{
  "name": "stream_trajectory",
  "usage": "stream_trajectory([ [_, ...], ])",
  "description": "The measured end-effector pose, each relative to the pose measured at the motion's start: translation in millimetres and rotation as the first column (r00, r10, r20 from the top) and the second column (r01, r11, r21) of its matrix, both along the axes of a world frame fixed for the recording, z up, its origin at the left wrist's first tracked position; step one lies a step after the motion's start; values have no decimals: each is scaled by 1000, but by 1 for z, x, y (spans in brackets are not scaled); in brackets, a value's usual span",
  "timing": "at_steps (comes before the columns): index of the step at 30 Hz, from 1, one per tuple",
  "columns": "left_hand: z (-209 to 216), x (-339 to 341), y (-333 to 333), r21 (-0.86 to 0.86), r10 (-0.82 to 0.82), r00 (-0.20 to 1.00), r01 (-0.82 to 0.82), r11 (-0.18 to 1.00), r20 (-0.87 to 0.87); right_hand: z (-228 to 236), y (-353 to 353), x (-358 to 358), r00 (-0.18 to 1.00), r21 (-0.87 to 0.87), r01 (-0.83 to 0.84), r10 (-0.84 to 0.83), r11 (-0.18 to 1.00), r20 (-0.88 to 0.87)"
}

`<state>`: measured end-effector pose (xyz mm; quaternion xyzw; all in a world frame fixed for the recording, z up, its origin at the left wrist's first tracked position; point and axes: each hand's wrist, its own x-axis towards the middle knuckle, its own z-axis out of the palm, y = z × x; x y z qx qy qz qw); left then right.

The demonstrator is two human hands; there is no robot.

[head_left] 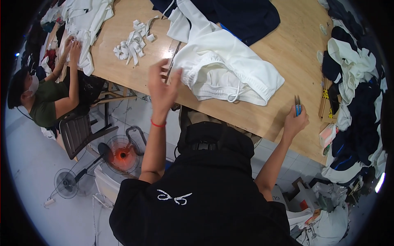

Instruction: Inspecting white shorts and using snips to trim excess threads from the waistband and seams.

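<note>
White drawstring pants [246,57] lie on the wooden table [303,49]. Over its near edge I see the left hand [162,87] spread open; toward its right end, the right hand [296,121] gripping thread snips [298,109]. Likely between cuts; trimming calls for a steadied waistband [189,78].

**Matt cloth on smooth wood**

We see a table [305,57] of pale wood, smooth, with a soft sheen where light strikes it. Just in from its near edge, the white garment [242,51] looks like matt, soft knit cloth; its waistband [192,78] is puckered and ribbed, its drawstring [234,96] a smooth cord. At the far edge we find a navy garment [256,20] of dull, even cloth. Toward the left end, the white strips [135,42] look like flat, matt fabric tape. Toward the right end of the near edge, the snips [298,109] show dark metal blades and smooth blue handles, apparently plastic.
</note>
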<state>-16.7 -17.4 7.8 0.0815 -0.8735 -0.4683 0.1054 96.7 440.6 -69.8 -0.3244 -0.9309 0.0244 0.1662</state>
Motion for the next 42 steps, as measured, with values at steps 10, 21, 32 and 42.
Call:
stream_trajectory([
  [10, -17, 10, 52, -210, -77, 984, 42, 977, -161, 62, -137, -46, 928, -586, -349, 358, 731, -107],
  [21, -15, -44, 67, -509, -536, 843, 439, 740, -53, 48, -119, -46, 856, -398, -514, 429, 760, -287],
  [32, 65, -8, 58, 712, -617, 780, 374, 595, 105, 144, -159, -50, 693, -432, -717, 489, 548, -530],
  [42, 70, 4, 59, 866, -577, 807, 191, 462, 130, 151, -177, -68, 754, -783, -609, 397, 125, -524],
])
